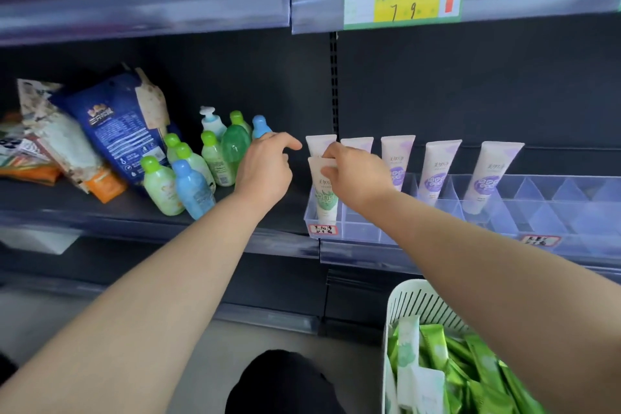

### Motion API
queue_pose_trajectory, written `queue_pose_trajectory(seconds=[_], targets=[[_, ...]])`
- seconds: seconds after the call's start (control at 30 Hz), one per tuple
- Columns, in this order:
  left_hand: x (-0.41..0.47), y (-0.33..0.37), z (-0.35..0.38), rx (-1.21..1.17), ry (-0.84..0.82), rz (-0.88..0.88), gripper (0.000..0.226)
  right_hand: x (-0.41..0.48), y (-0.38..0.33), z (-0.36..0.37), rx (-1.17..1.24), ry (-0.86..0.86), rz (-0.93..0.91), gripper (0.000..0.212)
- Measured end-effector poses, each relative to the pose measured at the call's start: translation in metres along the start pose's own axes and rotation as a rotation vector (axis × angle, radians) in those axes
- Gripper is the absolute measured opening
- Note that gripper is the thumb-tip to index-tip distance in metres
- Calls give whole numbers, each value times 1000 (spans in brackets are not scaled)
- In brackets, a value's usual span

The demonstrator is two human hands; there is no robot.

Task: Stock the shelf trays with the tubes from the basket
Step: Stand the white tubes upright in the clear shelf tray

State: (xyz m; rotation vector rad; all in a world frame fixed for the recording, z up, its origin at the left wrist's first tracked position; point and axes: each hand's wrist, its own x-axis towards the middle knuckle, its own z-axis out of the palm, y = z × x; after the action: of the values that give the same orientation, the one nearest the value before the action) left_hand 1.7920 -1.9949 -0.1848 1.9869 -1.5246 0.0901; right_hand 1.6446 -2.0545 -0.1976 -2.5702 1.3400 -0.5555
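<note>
Possibly the green tube (325, 202), pinched at its top by fingers of the right hand (356, 175) in the nine-o'clock end slot of the tray (363, 236), tips once released, while the left hand (265, 168), fingers loose and empty, nudges the bottles (193, 188) at its eight o'clock.

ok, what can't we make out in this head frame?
- Rear tube, head view: label hidden by the green tube and right hand.
- Basket: cut off by the bottom edge; contents uncountable.
- Tray tag: handwriting too small.
- Left hand: fingertip contact with the blue bottle hidden by the hand.
</note>
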Motion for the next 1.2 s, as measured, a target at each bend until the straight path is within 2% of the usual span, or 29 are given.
queue_pose_trajectory(seconds=[0.2, 0.47, 0.6, 0.77, 0.97, 1.13, 1.2], targets=[[-4, 8, 2, -12, 27, 78, 28, 0, -2, -5, -58, -37, -47, 24], [-8, 30, -13, 19, 24, 123, 29, -26, 16, -18, -14, -5, -16, 35], [-23, 52, -14, 94, -35, 261, 25, -61, 46, -26, -161, 19, -52, 34], [-61, 91, 9, 84, -123, 458, 19, -130, 96, -22, -172, 21, -128, 43], [-116, 130, 74, 81, -383, 550, 15, -221, 159, -1, -179, -132, -23, 48], [-162, 143, 126, 277, -791, 439, 17, -268, 186, 16, -125, -301, 52, 42], [-180, 143, 140, 343, -982, 418, 17, -277, 191, 26, -118, -347, 65, 46]])
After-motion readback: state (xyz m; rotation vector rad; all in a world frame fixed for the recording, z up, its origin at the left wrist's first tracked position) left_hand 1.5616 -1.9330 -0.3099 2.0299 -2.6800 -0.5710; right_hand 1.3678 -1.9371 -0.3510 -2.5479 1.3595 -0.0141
